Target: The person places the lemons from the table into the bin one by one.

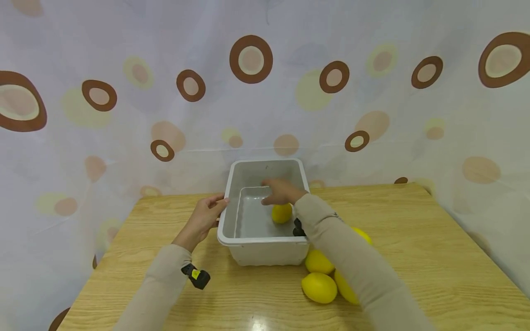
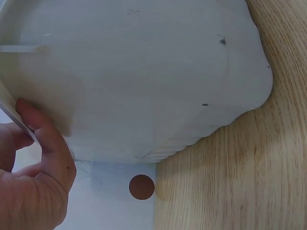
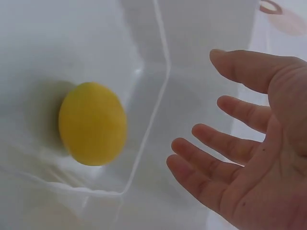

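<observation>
A light grey plastic bin (image 1: 269,253) stands on the wooden table. My left hand (image 1: 204,216) pinches its left rim, with the thumb on one side of the rim and fingers under it in the left wrist view. One yellow lemon (image 3: 93,124) lies on the floor of the bin. Over the bin, my right hand (image 1: 281,191) has its fingers spread and relaxed, holding nothing. In the right wrist view a gap separates those fingers (image 3: 201,165) from the lemon.
Several more lemons (image 1: 319,288) lie on the table (image 1: 414,239) at the bin's near right corner, partly hidden by my right sleeve (image 1: 356,257). Close behind the bin hangs a patterned cloth (image 1: 215,128).
</observation>
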Motion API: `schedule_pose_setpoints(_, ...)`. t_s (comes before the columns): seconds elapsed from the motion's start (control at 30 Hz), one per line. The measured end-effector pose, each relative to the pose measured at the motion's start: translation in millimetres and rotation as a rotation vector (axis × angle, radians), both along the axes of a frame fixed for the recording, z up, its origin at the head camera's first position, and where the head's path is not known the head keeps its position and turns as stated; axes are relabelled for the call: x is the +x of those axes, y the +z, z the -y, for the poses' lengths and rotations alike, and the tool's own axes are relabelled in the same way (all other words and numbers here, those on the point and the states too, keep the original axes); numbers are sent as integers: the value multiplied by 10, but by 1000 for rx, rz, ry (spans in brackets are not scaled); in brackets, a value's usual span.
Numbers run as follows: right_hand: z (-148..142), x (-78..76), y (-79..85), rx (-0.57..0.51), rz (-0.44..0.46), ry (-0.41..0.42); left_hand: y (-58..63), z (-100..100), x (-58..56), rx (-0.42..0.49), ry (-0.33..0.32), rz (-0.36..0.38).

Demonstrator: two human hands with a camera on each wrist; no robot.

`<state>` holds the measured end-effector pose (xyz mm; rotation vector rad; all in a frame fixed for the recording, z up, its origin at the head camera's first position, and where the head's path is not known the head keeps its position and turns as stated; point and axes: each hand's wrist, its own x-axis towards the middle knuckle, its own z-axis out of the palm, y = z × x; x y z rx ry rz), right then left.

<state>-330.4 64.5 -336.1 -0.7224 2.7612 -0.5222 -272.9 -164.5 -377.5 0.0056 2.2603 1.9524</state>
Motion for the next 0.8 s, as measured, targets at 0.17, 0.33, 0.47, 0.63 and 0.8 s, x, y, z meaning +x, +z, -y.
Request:
schedule_pose_setpoints(0.17, -49, 8, 166, -38, -35, 32, -3, -4, -5, -2, 0, -5)
schedule_pose_setpoints(0.33, -148, 72, 359, -90, -59, 39, -7, -8, -7, -2, 7, 12)
schedule_pose_setpoints(0.47, -273, 157, 507, -120, -96, 47, -8, -12, -10, 0, 4, 15)
schedule_pose_setpoints(0.63, -488, 286, 640, -175, -107, 46, -6, -14, -12, 0, 5, 7)
schedule_pose_setpoints(0.8, -804, 432, 625, -235, -92, 31, -9, -12, -12, -6, 11, 10)
